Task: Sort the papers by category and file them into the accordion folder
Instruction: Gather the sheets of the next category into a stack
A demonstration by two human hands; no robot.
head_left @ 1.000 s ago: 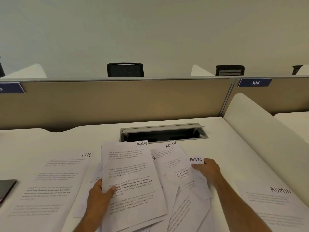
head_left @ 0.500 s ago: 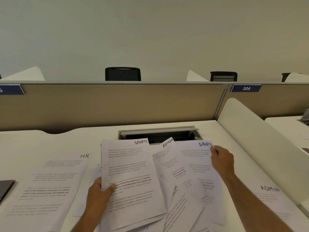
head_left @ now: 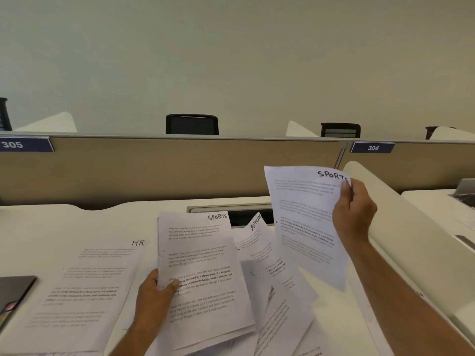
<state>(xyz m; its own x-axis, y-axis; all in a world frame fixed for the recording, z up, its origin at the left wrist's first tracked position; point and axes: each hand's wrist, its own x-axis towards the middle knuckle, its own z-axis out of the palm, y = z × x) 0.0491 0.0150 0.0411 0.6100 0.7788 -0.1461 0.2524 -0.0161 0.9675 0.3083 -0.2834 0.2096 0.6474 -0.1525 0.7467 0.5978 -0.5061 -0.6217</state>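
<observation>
My left hand [head_left: 154, 296] grips the left edge of a thin stack of sheets marked SPORTS [head_left: 200, 273], held just above the desk. My right hand [head_left: 353, 209] pinches the top right corner of a single SPORTS sheet [head_left: 305, 227], lifted in the air to the right of the stack. Between them a loose fan of papers [head_left: 277, 291] lies on the desk, its top sheet marked ADMIN [head_left: 255, 222]. A pile marked HR [head_left: 84, 286] lies flat at the left. The dark accordion folder [head_left: 14, 294] shows only as a corner at the left edge.
A white desk [head_left: 64, 227] is backed by a tan partition [head_left: 167, 170] with number plates 305 and 304. A cable tray opening [head_left: 246, 214] sits at the back centre. A white curved side divider [head_left: 411, 240] rises on the right. Black chair backs stand beyond the partition.
My right hand has pulled the single SPORTS sheet out of the fan and raised it up and to the right. My left hand keeps its hold on the SPORTS stack.
</observation>
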